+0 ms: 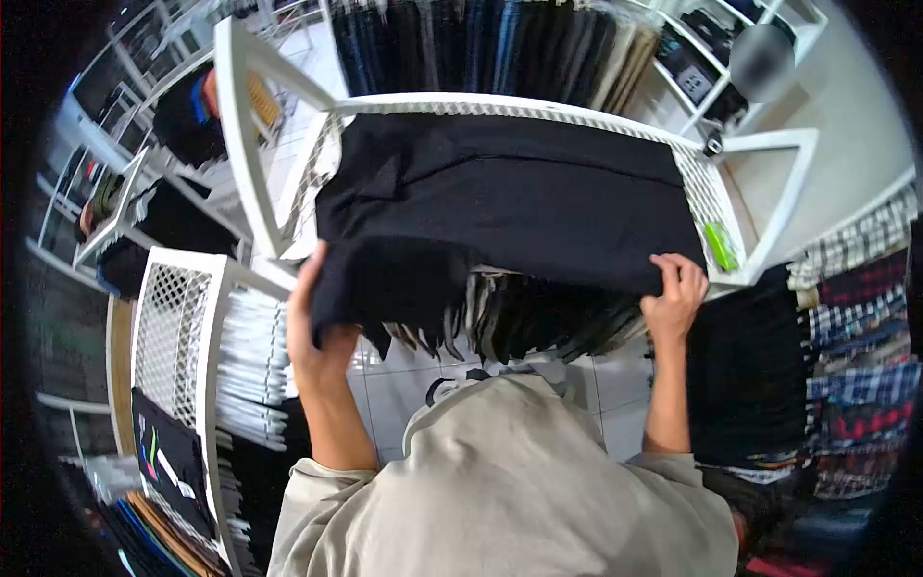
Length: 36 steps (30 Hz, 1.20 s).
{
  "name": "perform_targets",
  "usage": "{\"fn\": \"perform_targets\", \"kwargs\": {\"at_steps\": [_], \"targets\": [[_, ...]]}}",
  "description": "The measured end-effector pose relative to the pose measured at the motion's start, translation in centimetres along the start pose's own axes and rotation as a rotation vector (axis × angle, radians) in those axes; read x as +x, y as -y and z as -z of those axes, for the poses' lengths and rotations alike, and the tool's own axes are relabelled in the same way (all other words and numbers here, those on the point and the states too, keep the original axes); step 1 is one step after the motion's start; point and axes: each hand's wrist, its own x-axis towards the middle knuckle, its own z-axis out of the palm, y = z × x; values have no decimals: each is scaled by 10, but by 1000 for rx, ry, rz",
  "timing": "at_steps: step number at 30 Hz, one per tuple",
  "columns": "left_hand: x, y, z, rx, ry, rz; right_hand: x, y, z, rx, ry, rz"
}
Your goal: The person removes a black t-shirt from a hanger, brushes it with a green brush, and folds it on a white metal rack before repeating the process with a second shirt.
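Note:
A pair of black trousers [519, 197], by the look of the long shape and seam, lies lengthwise across a white mesh rack top [709, 188]. My left hand [315, 332] grips the near left part of the cloth, thumb outside and fingers beneath, partly hidden; that part hangs over the front edge. At the right end, my right hand [675, 296] pinches the near edge of the same trousers between thumb and curled fingers. A bright green item [720, 246] rests on the mesh just beyond the right end of the cloth.
Hanging garments [500, 313] fill the space under the rack top. White uprights [252, 144] rise at its left end. Trousers [481, 53] hang behind, plaid shirts [860, 404] at right, and another mesh rack [173, 327] stands at left.

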Motion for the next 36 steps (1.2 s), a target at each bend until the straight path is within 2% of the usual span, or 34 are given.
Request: {"fn": "perform_targets", "kwargs": {"at_steps": [1, 3, 5, 6, 7, 9, 10, 11, 12, 13, 15, 17, 18, 19, 20, 21, 22, 23, 25, 26, 27, 29, 30, 31, 33, 36], "targets": [[5, 0, -10, -19, 36, -55, 1, -18, 10, -15, -18, -14], [39, -6, 2, -120, 51, 35, 7, -51, 27, -35, 25, 1], [65, -10, -4, -38, 119, 0, 20, -77, 40, 30, 94, 0], [64, -10, -13, -95, 279, -3, 28, -84, 40, 128, 87, -72], [82, -9, -10, -143, 305, -17, 38, -92, 41, 150, 105, -136], [123, -14, -8, -107, 556, -58, 62, -115, 26, 345, 99, -289], [130, -18, -23, -155, 182, 10, 74, -126, 16, 421, 76, -276], [137, -16, -42, -156, 185, 10, 85, -138, 4, 498, 57, -262], [143, -10, -63, -137, 19, -30, 96, -152, -14, 572, 61, -286], [150, -8, -76, -119, -149, -72, 109, -151, -16, 596, 148, -398], [159, -4, -77, -168, -27, 52, 121, -162, -44, 339, 239, -446], [153, 1, -76, -48, 34, 61, 120, -170, -71, 88, 285, -402], [148, 6, -66, 128, 120, -51, 123, -154, -77, -61, 251, -373], [135, 11, -59, 371, 149, -224, 125, -133, -77, -42, 187, -336], [126, 11, -48, 653, 92, -410, 126, -107, -76, 108, 202, -347], [119, 11, -38, 940, 29, -593, 130, -79, -75, 260, 219, -357], [113, 14, -23, 1065, -125, -747, 131, -51, -74, 370, 253, -300], [107, 12, -5, 1324, -218, -914, 132, -21, -73, 482, 286, -242], [91, 14, 17, 1713, -455, -997, 139, 42, -70, 611, 336, -129], [83, 15, 24, 1675, -542, -849, 140, 69, -73, 667, 375, -72], [81, 19, 40, 1701, -574, -879, 142, 94, -79, 721, 407, -15], [71, 25, 41, 1767, -693, -659, 140, 136, -97, 708, 381, 181], [74, 28, 57, 1782, -702, -666, 138, 154, -105, 723, 395, 231], [69, 25, 51, 1740, -736, -453, 137, 170, -112, 734, 405, 281], [67, 20, 53, 1596, -666, -406, 128, 199, -117, 723, 440, 321], [77, 22, 75, 1376, -501, -600, 117, 214, -117, 641, 541, 353]]}}
